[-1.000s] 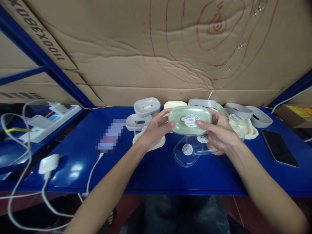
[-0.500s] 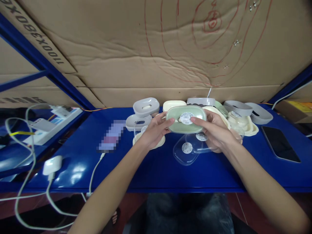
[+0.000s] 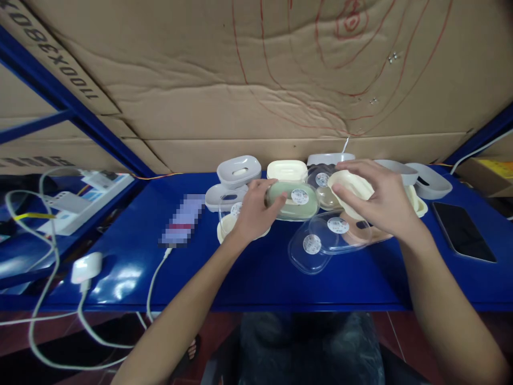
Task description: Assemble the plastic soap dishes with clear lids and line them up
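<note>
My left hand (image 3: 258, 211) grips the left end of a pale green soap dish (image 3: 286, 210) under a clear lid with a round label. Its thumb lies on top. My right hand (image 3: 379, 195) has left that dish and curves around a cream soap dish (image 3: 355, 184), thumb across its front and fingers at its far rim. The cream dish looks tilted toward me, and the hand hides its right side. Below the hands lie clear lids (image 3: 308, 262) with round labels, overlapping. Behind stands a dark, scalloped piece under a labelled clear lid (image 3: 323, 179).
Grey soap dishes (image 3: 239, 170) stand at the back left, more grey ones (image 3: 430, 182) at the back right. A cream dish (image 3: 286, 170) sits between. A black phone (image 3: 460, 232) lies right; a charging phone (image 3: 182, 219), white charger (image 3: 87, 267) and power strip (image 3: 96, 200) are left.
The green dish has come down and slightly left in my left hand. My right hand has let go of it and moved right and up to the cream dish.
</note>
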### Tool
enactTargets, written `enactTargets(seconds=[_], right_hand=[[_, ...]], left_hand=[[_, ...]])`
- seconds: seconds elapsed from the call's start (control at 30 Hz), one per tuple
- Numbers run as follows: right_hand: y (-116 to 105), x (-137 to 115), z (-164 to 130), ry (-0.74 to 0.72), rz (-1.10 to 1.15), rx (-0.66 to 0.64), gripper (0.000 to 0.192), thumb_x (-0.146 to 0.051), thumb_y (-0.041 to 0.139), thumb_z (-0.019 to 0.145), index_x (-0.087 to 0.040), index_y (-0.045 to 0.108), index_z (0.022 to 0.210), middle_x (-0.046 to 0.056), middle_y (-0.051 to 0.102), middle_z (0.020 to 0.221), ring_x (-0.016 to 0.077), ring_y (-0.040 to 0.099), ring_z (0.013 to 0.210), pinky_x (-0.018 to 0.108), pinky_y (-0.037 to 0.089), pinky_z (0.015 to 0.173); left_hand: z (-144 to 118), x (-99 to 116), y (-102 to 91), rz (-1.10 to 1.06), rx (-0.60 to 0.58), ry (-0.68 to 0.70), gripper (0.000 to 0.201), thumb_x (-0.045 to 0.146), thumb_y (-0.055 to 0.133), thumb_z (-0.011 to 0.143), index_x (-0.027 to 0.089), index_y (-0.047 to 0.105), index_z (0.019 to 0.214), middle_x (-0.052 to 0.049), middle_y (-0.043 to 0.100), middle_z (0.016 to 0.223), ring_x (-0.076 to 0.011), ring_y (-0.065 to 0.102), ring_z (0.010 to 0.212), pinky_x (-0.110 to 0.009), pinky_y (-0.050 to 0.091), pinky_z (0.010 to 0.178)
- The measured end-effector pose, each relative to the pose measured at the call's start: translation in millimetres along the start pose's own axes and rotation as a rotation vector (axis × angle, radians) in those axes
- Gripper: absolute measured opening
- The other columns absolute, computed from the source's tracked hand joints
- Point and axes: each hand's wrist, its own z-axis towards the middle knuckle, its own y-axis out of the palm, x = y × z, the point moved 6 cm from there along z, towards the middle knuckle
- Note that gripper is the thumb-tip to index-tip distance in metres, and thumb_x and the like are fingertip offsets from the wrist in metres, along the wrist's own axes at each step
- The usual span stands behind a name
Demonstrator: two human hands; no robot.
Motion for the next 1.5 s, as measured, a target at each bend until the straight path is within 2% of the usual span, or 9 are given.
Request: enactTargets(seconds=[0.17, 0.33, 0.43, 0.53, 0.8, 0.9, 1.07, 1.2, 1.5], right_hand=[[8.9, -8.5, -23.4, -0.156, -0.121, -0.136, 0.041, -0.048, 0.077, 0.103, -0.03, 0.075, 0.14, 0.011, 0.074, 0.149, 0.0412, 0.067, 0.145, 0.071, 0.054, 0.122], [3.6, -17.2, -72.1, -0.232, -0.236, -0.232, 0.083, -0.062, 0.086, 0.094, -0.037, 0.054, 0.167, 0.01, 0.058, 0.171, 0.0457, 0.048, 0.162, 0.077, 0.042, 0.132], [9.9, -10.1, -100.2, -0.279, -0.318, -0.323, 0.094, -0.066, 0.087, 0.091, -0.035, 0.049, 0.171, 0.013, 0.057, 0.172, 0.0483, 0.044, 0.165, 0.082, 0.035, 0.133], [16.6, 2.0, -115.4, -0.327, -0.365, -0.3, 0.094, -0.067, 0.087, 0.09, -0.035, 0.049, 0.171, 0.014, 0.064, 0.165, 0.0489, 0.044, 0.165, 0.082, 0.039, 0.13], [15.2, 9.3, -123.6, -0.417, -0.401, -0.24, 0.103, -0.064, 0.085, 0.091, -0.032, 0.038, 0.178, 0.017, 0.064, 0.165, 0.0508, 0.048, 0.162, 0.081, 0.045, 0.122], [9.8, 9.8, -129.3, -0.433, -0.415, -0.236, 0.107, -0.062, 0.085, 0.091, -0.031, 0.034, 0.179, 0.018, 0.062, 0.166, 0.052, 0.049, 0.161, 0.083, 0.045, 0.121], [5.0, 11.5, -135.0, -0.433, -0.441, -0.227, 0.104, -0.058, 0.085, 0.091, -0.031, 0.037, 0.178, 0.017, 0.063, 0.166, 0.0518, 0.05, 0.16, 0.083, 0.043, 0.123], [4.7, 10.2, -136.0, -0.452, -0.468, -0.206, 0.096, -0.054, 0.083, 0.093, -0.025, 0.042, 0.175, 0.018, 0.063, 0.166, 0.0492, 0.049, 0.161, 0.078, 0.041, 0.127], [11.3, 12.3, -125.2, -0.466, -0.481, -0.205, 0.092, -0.054, 0.082, 0.095, -0.023, 0.044, 0.174, 0.018, 0.064, 0.165, 0.0474, 0.05, 0.161, 0.076, 0.04, 0.128]], left_hand=[[-7.2, 6.4, 14.6, 0.269, -0.061, 0.138, 0.045, 0.044, 0.058, 0.11, 0.016, 0.065, 0.145, -0.02, 0.069, 0.141, -0.0368, 0.062, 0.138, -0.059, 0.047, 0.124], [-15.3, 15.5, 21.6, 0.47, -0.104, 0.221, 0.052, 0.043, 0.045, 0.115, 0.014, 0.058, 0.155, -0.022, 0.07, 0.136, -0.041, 0.061, 0.134, -0.062, 0.048, 0.12], [-21.6, 23.7, 27.5, 0.569, -0.179, 0.273, 0.053, 0.041, 0.039, 0.115, 0.012, 0.06, 0.155, -0.023, 0.071, 0.13, -0.042, 0.063, 0.127, -0.062, 0.05, 0.115], [-28.9, 32.6, 31.0, 0.622, -0.242, 0.3, 0.053, 0.039, 0.034, 0.116, 0.01, 0.059, 0.153, -0.024, 0.071, 0.129, -0.0422, 0.063, 0.126, -0.062, 0.051, 0.113], [-45.7, 48.6, 38.1, 0.669, -0.356, 0.365, 0.097, 0.076, 0.062, 0.101, 0.007, 0.042, 0.165, -0.029, 0.066, 0.144, -0.0497, 0.061, 0.132, -0.066, 0.048, 0.114], [-49.4, 51.5, 44.2, 0.696, -0.386, 0.39, 0.102, 0.069, 0.07, 0.098, 0.006, 0.035, 0.17, -0.031, 0.064, 0.151, -0.0501, 0.061, 0.135, -0.065, 0.046, 0.115], [-48.2, 57.4, 37.9, 0.683, -0.38, 0.346, 0.092, 0.063, 0.075, 0.091, 0.006, 0.05, 0.159, -0.03, 0.073, 0.136, -0.0507, 0.065, 0.13, -0.066, 0.047, 0.116], [-43.9, 53.6, 28.3, 0.634, -0.47, 0.293, 0.083, 0.059, 0.075, 0.091, 0.008, 0.054, 0.154, -0.026, 0.076, 0.129, -0.0468, 0.068, 0.128, -0.06, 0.054, 0.113], [-43.7, 48.1, 28.2, 0.694, -0.48, 0.349, 0.088, 0.046, 0.069, 0.095, 0.009, 0.041, 0.17, -0.024, 0.063, 0.151, -0.0463, 0.058, 0.139, -0.063, 0.05, 0.12]])
